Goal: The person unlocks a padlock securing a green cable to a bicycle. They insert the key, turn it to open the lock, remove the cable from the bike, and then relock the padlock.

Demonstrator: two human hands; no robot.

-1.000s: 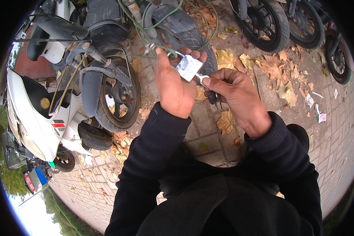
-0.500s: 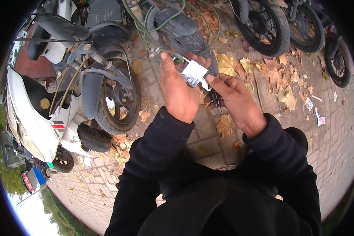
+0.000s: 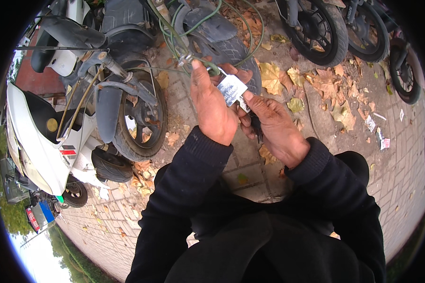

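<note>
A silver padlock (image 3: 231, 89) rests in my left hand (image 3: 213, 107), whose fingers curl round behind it and whose thumb points up beside the shackle. The shackle meets a green coated cable (image 3: 180, 40) with metal fittings at its end (image 3: 186, 59). My right hand (image 3: 281, 127) pinches a key (image 3: 243, 104) at the padlock's lower edge. A dark key fob or more keys (image 3: 257, 127) hang under the right fingers, partly hidden. How far the key sits in the lock I cannot tell.
Just beyond my hands stands a dusty scooter tyre (image 3: 243, 56). A white scooter (image 3: 38, 137) and another front wheel (image 3: 139, 120) are on the left, more wheels (image 3: 316, 33) at far right. Dry leaves (image 3: 333, 87) and litter (image 3: 382, 140) lie on the paving (image 3: 392, 170).
My right hand has moved slightly left and closer to the padlock, bringing the key with it. The padlock has tilted a little and shifted slightly; the left hand still holds it.
</note>
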